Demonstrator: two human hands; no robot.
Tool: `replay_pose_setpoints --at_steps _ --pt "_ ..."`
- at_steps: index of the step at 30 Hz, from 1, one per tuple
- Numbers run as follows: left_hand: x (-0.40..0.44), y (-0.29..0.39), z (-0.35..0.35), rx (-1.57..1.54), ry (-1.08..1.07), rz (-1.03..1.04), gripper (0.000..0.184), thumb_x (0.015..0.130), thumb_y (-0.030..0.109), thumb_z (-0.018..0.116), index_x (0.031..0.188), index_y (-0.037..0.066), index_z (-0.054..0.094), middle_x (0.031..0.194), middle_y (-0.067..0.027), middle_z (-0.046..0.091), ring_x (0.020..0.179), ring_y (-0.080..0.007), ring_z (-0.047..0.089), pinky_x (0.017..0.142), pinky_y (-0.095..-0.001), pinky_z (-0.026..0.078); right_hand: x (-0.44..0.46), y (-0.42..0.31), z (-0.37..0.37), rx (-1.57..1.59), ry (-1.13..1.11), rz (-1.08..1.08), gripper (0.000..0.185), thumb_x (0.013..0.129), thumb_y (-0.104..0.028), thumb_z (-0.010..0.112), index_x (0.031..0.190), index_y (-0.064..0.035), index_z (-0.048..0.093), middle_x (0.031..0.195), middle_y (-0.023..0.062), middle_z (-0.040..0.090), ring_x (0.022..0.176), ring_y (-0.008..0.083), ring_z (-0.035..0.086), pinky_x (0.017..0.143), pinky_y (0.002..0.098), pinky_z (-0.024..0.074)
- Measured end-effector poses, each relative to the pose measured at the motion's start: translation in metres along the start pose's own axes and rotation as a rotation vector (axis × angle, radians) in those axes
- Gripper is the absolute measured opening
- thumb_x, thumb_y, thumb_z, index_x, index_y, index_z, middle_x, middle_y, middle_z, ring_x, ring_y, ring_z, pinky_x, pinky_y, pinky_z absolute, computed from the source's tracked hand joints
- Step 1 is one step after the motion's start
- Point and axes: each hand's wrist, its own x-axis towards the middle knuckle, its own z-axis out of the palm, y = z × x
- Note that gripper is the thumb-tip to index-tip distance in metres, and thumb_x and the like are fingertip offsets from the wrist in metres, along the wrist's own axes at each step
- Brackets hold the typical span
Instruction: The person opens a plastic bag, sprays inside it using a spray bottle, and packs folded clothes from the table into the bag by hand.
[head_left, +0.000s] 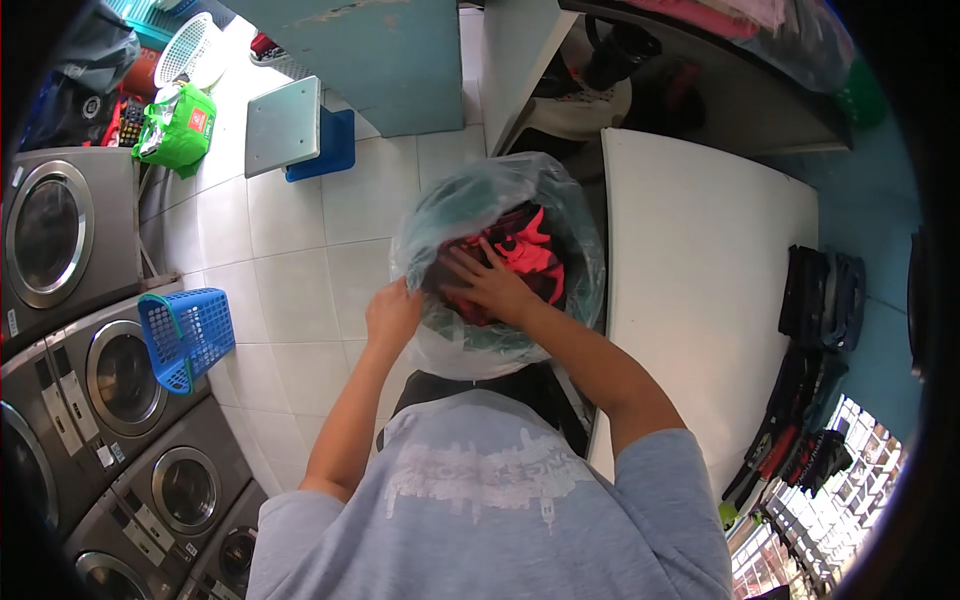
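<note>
A large clear plastic bag (580,220) stands open in front of me, its mouth facing up. Inside it lies red and black clothing (530,255). My left hand (393,318) is closed on the bag's left rim, pinching the plastic. Reaching into the bag, my right hand (490,285) lies on the clothing with its fingers spread. The lower layers in the bag are hidden.
A white table (700,270) stands close on my right, with folded dark clothes (820,300) along its far edge. Stacked washing machines (125,375) line the left side, a blue basket (190,335) beside them. A stool (285,125) and a green bag (178,130) are farther ahead.
</note>
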Motion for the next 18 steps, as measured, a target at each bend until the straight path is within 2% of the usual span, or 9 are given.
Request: replay_pose_setpoints --at_steps 4,6,7,10,13,16,18 --pt "-0.005 0.000 -0.001 0.013 0.029 0.020 0.024 0.079 0.022 0.053 0.088 0.001 0.060 0.082 -0.0244 0.060 0.080 -0.0429 0.057 0.069 -0.0497 0.045 0.008 -0.005 0.053 0.166 0.045 0.080 0.060 0.073 -0.025 0.060 0.131 -0.0261 0.042 0.147 0.0091 0.017 0.137 0.0263 0.013 0.107 0.0541 0.0168" --pt "0.003 -0.014 -0.003 0.040 -0.070 -0.079 0.028 0.078 0.024 0.056 0.094 0.001 0.059 0.086 -0.0227 0.061 0.084 -0.0407 0.058 0.071 -0.0477 0.046 0.017 -0.011 0.064 0.185 0.017 0.093 0.054 0.078 -0.022 0.053 0.131 -0.0256 0.042 0.147 0.0104 0.016 0.137 0.0268 0.013 0.107 0.0521 0.0179" --pt "0.006 -0.016 -0.010 0.054 -0.121 -0.125 0.031 0.077 0.025 0.058 0.097 0.001 0.059 0.089 -0.0218 0.062 0.085 -0.0396 0.059 0.073 -0.0467 0.046 0.019 -0.010 0.058 0.217 0.084 0.060 0.052 0.079 -0.020 0.051 0.130 -0.0228 0.043 0.146 0.0113 0.020 0.136 0.0274 0.017 0.107 0.0497 0.0192" --pt "0.002 0.002 -0.057 0.215 -0.206 -0.169 0.049 0.076 0.029 0.061 0.115 0.001 0.050 0.111 -0.0207 0.057 0.103 -0.0352 0.054 0.084 -0.0426 0.044 0.023 -0.006 0.006 0.145 0.140 -0.065 0.044 0.078 -0.018 0.052 0.122 -0.0166 0.049 0.137 0.0116 0.035 0.130 0.0271 0.030 0.104 0.0468 0.0261" --pt "0.003 0.035 -0.075 0.275 0.374 0.214 0.065 0.075 0.027 0.065 0.127 0.000 0.040 0.130 -0.0206 0.043 0.118 -0.0335 0.043 0.094 -0.0418 0.038 0.003 -0.003 -0.020 0.131 0.316 -0.050 0.038 0.074 -0.018 0.057 0.111 -0.0126 0.054 0.125 0.0097 0.046 0.120 0.0253 0.040 0.099 0.0475 0.0296" --pt "0.032 0.086 -0.058 0.060 0.248 0.564 0.071 0.072 0.022 0.067 0.131 0.001 0.034 0.136 -0.0207 0.033 0.124 -0.0356 0.034 0.100 -0.0432 0.031 -0.012 0.004 -0.033 0.129 0.468 0.279 0.035 0.070 -0.018 0.060 0.104 -0.0126 0.056 0.117 0.0078 0.050 0.115 0.0230 0.043 0.095 0.0472 0.0325" --pt "0.067 0.116 -0.018 0.187 0.228 0.675 0.072 0.071 0.019 0.066 0.132 0.003 0.033 0.134 -0.0201 0.036 0.123 -0.0338 0.037 0.102 -0.0435 0.028 -0.015 0.009 -0.029 0.084 0.459 0.438 0.041 0.075 -0.019 0.059 0.114 -0.0116 0.051 0.124 0.0133 0.043 0.122 0.0302 0.037 0.098 0.0494 0.0307"
